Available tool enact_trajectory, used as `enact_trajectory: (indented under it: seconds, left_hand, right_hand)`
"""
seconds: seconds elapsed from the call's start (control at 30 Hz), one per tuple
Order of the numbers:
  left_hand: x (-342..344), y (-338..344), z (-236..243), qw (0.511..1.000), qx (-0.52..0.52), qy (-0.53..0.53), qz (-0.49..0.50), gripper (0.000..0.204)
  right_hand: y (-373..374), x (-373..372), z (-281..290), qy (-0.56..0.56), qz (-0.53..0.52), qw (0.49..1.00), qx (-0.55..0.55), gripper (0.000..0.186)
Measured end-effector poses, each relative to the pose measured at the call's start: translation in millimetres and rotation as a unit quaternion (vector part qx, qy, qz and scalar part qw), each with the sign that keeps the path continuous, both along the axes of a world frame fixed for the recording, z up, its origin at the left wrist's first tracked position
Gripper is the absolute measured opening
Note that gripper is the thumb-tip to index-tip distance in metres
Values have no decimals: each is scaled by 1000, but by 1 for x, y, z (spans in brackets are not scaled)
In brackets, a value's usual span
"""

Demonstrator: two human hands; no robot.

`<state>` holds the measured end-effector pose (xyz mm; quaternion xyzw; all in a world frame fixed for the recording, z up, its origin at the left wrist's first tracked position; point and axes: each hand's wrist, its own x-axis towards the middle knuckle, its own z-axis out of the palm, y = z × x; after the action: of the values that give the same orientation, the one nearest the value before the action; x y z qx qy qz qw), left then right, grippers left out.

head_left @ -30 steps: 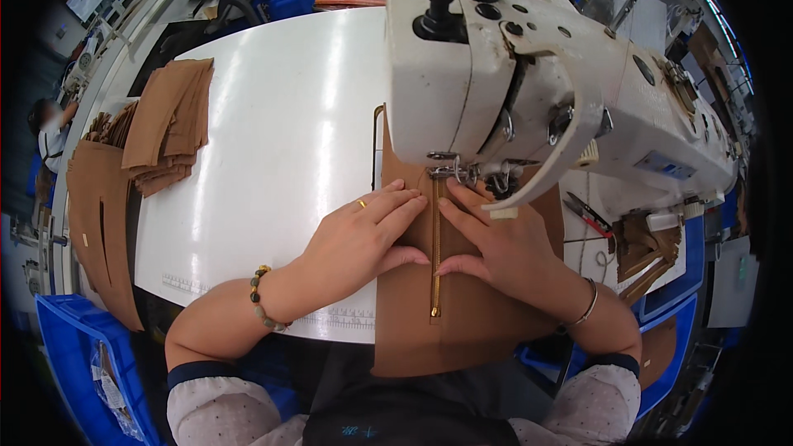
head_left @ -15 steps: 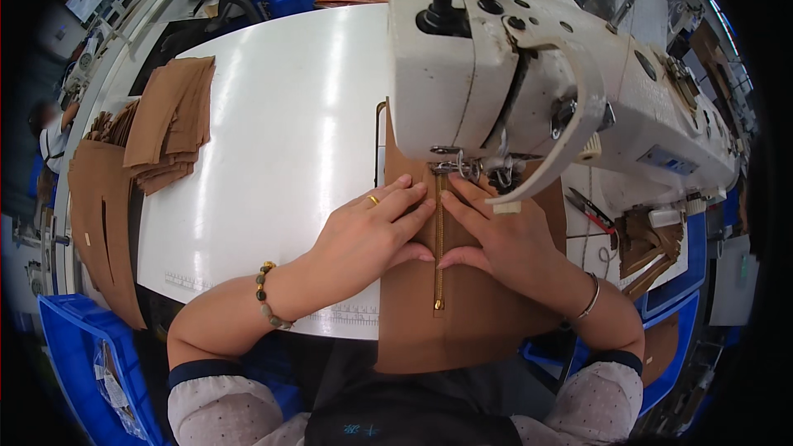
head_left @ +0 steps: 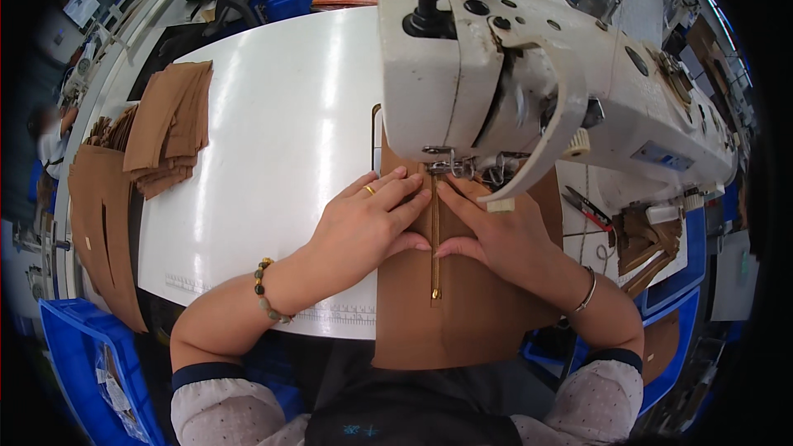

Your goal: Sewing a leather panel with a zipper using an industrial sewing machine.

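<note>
A brown fabric panel (head_left: 462,334) lies under the white sewing machine (head_left: 425,74), its lower edge hanging toward my lap. A zipper (head_left: 435,268) with brass-coloured teeth runs down a slot in the panel, its slider at the near end. On the left of the zipper my left hand (head_left: 368,219) rests flat, fingers stretched toward the presser foot (head_left: 450,167). My right hand (head_left: 500,235) presses on the fabric to the zipper's right, partly covered by the machine's curved guard (head_left: 549,153). Both thumbs point inward at the zipper. The needle tip is hidden.
Brown fabric pieces are stacked (head_left: 169,124) at the left of the white table (head_left: 264,116), beside a slotted brown panel (head_left: 103,223). Right of the machine lie red-and-black thread snips (head_left: 588,211) and brown scraps (head_left: 640,239). A blue bin (head_left: 78,318) stands lower left.
The panel and zipper have slid slightly away from me toward the presser foot. Both hands have shifted a little with the fabric, keeping the same flat pose.
</note>
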<state>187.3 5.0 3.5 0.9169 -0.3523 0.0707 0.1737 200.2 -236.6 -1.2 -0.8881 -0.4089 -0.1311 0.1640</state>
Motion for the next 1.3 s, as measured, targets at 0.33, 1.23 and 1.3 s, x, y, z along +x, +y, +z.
enact_trajectory:
  seconds: [0.33, 1.23, 1.3]
  left_hand:
    - [3, -4, -1, 1000, 8, -23, 14, 57]
    - [-104, 6, 6, 992, 32, 84, 91, 69]
    - [-127, 11, -1, 991, 8, 84, 102, 68]
  right_hand:
    - [-2, 1, -7, 13, -25, 999, -21, 66]
    - [-21, -108, 8, 112, 94, 988, 45, 49]
    - [-14, -118, 15, 96, 88, 991, 31, 51]
